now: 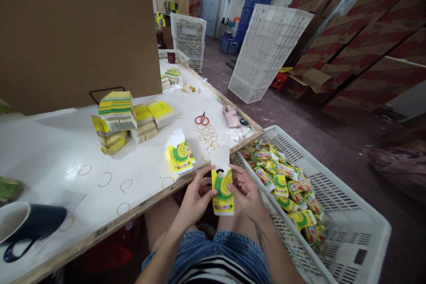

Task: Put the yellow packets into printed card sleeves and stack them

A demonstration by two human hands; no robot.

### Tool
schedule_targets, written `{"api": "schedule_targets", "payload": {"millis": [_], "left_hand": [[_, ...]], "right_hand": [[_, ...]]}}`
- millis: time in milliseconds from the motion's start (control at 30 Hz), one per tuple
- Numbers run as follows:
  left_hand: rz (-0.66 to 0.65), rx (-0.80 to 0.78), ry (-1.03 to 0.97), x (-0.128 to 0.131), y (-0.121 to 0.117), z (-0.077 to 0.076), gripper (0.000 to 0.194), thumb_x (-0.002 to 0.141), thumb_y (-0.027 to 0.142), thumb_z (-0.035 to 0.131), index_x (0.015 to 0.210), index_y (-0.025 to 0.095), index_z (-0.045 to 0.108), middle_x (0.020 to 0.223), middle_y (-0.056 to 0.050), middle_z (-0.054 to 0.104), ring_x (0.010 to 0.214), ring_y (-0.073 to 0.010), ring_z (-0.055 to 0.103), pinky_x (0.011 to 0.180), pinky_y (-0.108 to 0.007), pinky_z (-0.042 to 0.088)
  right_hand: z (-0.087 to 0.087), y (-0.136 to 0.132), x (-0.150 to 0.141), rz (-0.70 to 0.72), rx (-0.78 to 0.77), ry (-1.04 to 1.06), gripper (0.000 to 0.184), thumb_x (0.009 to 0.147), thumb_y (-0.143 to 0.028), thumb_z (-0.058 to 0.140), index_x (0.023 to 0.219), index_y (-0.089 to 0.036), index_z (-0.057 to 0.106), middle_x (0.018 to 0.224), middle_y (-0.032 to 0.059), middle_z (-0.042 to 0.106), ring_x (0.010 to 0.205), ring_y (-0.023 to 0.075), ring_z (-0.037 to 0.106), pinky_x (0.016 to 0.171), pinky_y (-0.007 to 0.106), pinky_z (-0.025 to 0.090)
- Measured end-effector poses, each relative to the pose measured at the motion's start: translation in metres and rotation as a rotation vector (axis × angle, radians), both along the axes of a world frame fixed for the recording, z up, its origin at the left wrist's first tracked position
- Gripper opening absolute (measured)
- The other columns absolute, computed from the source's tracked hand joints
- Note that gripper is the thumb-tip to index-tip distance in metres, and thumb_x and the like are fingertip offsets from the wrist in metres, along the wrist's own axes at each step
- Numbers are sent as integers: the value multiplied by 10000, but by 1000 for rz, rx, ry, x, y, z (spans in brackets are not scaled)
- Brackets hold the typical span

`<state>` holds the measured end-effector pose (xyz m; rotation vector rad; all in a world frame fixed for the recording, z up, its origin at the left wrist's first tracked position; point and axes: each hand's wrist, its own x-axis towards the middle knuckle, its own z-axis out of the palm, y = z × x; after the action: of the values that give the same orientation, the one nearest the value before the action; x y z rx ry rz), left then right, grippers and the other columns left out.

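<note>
Between my two hands is a yellow and green printed card box (222, 191), held upright over my lap with a white flap standing up at its top. My left hand (200, 190) pinches its left edge. The right edge is gripped by the thumb and fingers of my right hand (245, 190). Just left of my hands, a small pile of similar yellow and green cartons (180, 156) lies on the table edge. To my right, a white plastic crate (346, 213) holds many small yellow packs (289, 186).
On the white table (146, 168) are bundled card stacks (116, 108), red-handled scissors (202, 119), loose rubber bands (210, 137) and a dark blue mug (36, 222). A large cardboard sheet (80, 31) stands behind. Stacked white crates (266, 53) and cartons (366, 49) fill the floor beyond.
</note>
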<state>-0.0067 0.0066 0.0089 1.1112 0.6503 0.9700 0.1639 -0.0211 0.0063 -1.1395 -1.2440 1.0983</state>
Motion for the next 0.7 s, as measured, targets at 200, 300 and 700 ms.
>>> {"api": "schedule_targets", "payload": {"millis": [200, 300, 700], "left_hand": [[-134, -81, -32, 1, -5, -1, 393, 751, 246, 741, 1049, 208, 488, 918, -48, 688, 756, -164, 668, 683, -258, 513], [-124, -95, -40, 4, -7, -1, 558, 753, 244, 742, 1194, 244, 400, 969, -51, 682, 780, -168, 675, 683, -262, 526], [-19, 10, 186, 9, -5, -3, 449, 806, 250, 659, 1238, 200, 547, 1076, -112, 703, 891, -232, 692, 717, -291, 554]], "right_hand": [[11, 2, 9, 27, 41, -179, 229, 916, -382, 556, 819, -193, 643, 740, 18, 616, 675, 153, 569, 607, 250, 443], [10, 3, 8, -51, 59, -191, 221, 908, -379, 570, 841, -196, 673, 799, 41, 659, 756, 180, 606, 684, 276, 470], [16, 1, 21, -36, -3, -216, 382, 884, -502, 553, 1077, -221, 724, 897, 74, 695, 832, 234, 630, 721, 338, 509]]}}
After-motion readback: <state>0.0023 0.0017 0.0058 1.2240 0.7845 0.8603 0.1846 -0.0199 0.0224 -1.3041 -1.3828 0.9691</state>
